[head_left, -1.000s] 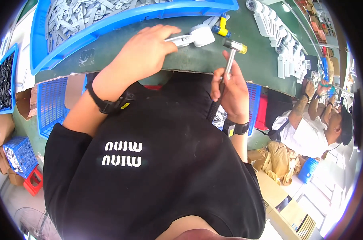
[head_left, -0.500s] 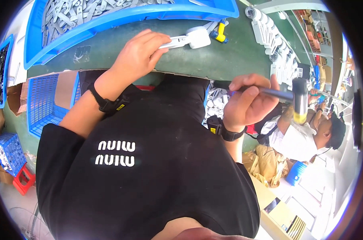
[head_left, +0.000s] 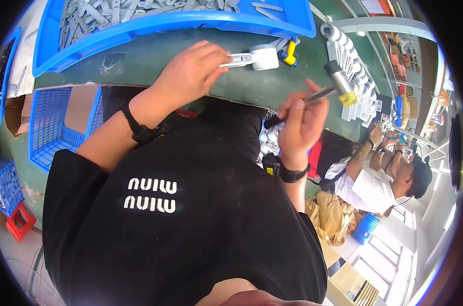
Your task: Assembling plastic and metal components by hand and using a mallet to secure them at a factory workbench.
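My left hand (head_left: 188, 71) closes round the slim end of a white plastic part (head_left: 264, 57) on the green bench. The part has a slotted handle and a rounded, blocky head pointing right. My right hand (head_left: 304, 120) grips a two-faced mallet (head_left: 338, 81) by its dark handle. Its metal head, black on one face and yellow on the other, is raised to the right of the white part and apart from it. Just beyond the white head lies a yellow and blue object (head_left: 289, 53) whose kind I cannot make out, beside thin grey strips.
A blue tray (head_left: 155, 26) of grey strips spans the far side. White long-handled parts (head_left: 350, 64) line the bench at right. A blue basket (head_left: 53, 125) stands at left, above a red stool (head_left: 21, 222). At right a co-worker in white (head_left: 367, 188) works alongside.
The mallet has swung up and left, nearer the white part, as my right hand moved left. The white part, my left hand and the bench appear slightly further right and lower in view.
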`<state>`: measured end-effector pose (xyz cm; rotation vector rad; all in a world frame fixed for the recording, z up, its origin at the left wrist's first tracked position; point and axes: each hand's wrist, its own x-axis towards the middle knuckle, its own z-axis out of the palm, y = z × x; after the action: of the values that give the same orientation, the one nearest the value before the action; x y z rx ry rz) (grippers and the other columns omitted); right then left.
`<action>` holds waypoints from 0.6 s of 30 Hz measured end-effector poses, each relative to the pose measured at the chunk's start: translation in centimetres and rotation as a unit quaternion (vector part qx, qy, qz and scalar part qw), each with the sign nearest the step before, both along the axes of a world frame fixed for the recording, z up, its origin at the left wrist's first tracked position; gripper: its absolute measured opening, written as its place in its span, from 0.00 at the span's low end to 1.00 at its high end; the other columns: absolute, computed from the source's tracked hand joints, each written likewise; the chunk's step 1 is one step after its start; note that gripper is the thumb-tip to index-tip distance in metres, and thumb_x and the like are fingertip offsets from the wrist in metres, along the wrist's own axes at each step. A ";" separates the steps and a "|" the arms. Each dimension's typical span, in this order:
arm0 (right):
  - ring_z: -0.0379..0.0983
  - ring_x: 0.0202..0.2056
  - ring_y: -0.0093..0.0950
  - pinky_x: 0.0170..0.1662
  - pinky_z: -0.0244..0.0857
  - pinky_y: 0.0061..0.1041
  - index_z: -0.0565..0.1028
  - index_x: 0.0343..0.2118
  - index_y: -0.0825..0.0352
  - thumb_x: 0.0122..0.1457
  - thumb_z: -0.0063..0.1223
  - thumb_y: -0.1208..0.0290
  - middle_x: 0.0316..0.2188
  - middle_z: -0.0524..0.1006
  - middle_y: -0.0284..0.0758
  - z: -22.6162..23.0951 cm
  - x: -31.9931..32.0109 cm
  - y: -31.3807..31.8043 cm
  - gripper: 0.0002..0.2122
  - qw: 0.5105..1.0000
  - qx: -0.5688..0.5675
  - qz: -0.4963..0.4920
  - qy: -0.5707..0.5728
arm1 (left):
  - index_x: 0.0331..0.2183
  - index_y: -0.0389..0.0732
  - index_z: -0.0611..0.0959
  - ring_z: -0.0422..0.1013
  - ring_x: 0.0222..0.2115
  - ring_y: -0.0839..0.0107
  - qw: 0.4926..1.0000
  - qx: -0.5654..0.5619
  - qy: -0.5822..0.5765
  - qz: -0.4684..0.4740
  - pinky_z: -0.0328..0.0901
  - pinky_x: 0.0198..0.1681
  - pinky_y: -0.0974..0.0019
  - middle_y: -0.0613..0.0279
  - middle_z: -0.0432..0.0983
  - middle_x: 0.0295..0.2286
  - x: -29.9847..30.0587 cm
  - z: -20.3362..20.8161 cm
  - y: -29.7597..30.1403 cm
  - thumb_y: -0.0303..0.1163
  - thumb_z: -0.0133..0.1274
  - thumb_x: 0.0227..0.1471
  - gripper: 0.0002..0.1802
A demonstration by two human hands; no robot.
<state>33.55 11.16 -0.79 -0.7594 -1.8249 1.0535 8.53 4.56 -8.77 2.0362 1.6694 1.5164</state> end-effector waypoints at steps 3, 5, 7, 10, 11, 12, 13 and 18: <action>0.67 0.26 0.16 0.31 0.63 0.19 0.71 0.56 0.73 0.75 0.43 0.79 0.29 0.75 0.29 -1.5 0.5 1.0 0.11 0.974 0.010 0.032 -0.225 | 0.42 0.37 0.85 0.77 0.41 0.52 1.000 -0.006 -0.003 0.008 0.75 0.47 0.53 0.56 0.82 0.39 0.0 -0.1 0.1 0.25 0.64 0.57 0.10; 0.68 0.26 0.16 0.30 0.61 0.20 0.74 0.51 0.73 0.75 0.45 0.79 0.27 0.75 0.27 -0.2 0.1 0.7 0.08 0.944 -0.040 0.080 -0.317 | 0.42 0.37 0.85 0.77 0.41 0.51 1.000 -0.003 -0.002 0.012 0.74 0.46 0.53 0.56 0.82 0.39 0.0 -0.3 0.0 0.25 0.64 0.57 0.10; 0.68 0.25 0.17 0.30 0.61 0.20 0.74 0.51 0.73 0.75 0.46 0.79 0.28 0.75 0.27 1.8 -0.5 -0.2 0.08 0.974 -0.060 0.050 -0.212 | 0.42 0.37 0.84 0.77 0.41 0.50 1.000 -0.012 -0.004 0.005 0.74 0.45 0.51 0.54 0.82 0.39 -0.2 -0.4 0.1 0.26 0.65 0.57 0.11; 0.67 0.26 0.17 0.30 0.61 0.20 0.73 0.51 0.73 0.74 0.45 0.79 0.28 0.74 0.28 0.9 -0.7 -0.6 0.07 0.998 -0.046 0.002 -0.032 | 0.42 0.37 0.83 0.77 0.41 0.49 0.999 -0.032 -0.043 0.011 0.73 0.44 0.51 0.53 0.82 0.38 -0.1 -0.1 0.0 0.27 0.66 0.57 0.12; 0.67 0.26 0.17 0.31 0.61 0.20 0.73 0.51 0.73 0.74 0.45 0.79 0.28 0.74 0.29 -0.6 -0.7 -0.1 0.08 1.000 -0.021 0.014 -0.004 | 0.42 0.37 0.83 0.77 0.41 0.49 0.999 -0.031 -0.042 0.011 0.73 0.44 0.51 0.53 0.82 0.38 0.0 0.0 -0.1 0.27 0.66 0.57 0.12; 0.68 0.27 0.17 0.31 0.62 0.19 0.73 0.51 0.73 0.74 0.45 0.79 0.28 0.75 0.29 -1.6 -0.5 0.3 0.08 0.999 0.005 0.025 0.024 | 0.43 0.37 0.82 0.77 0.40 0.49 0.999 -0.032 -0.036 0.014 0.73 0.44 0.50 0.53 0.82 0.38 -0.1 0.0 -0.2 0.28 0.66 0.57 0.13; 0.69 0.29 0.18 0.32 0.62 0.19 0.74 0.51 0.72 0.74 0.46 0.77 0.27 0.74 0.29 -1.8 -0.1 0.7 0.08 0.990 0.023 -0.003 -0.140 | 0.43 0.36 0.82 0.77 0.40 0.49 0.999 -0.033 -0.029 0.017 0.73 0.44 0.50 0.53 0.82 0.37 -0.2 0.0 -0.2 0.28 0.66 0.57 0.13; 0.65 0.26 0.14 0.30 0.59 0.18 0.74 0.55 0.71 0.74 0.45 0.78 0.26 0.72 0.26 1.3 0.0 -0.1 0.11 0.973 -0.191 0.009 -0.126 | 0.43 0.36 0.84 0.77 0.40 0.49 1.000 -0.017 -0.015 0.009 0.73 0.44 0.51 0.53 0.82 0.38 -0.2 -0.3 0.2 0.28 0.66 0.57 0.13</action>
<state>33.51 11.02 0.50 -1.1507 -1.8622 1.3959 8.29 4.72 -9.07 1.9765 1.6956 1.5072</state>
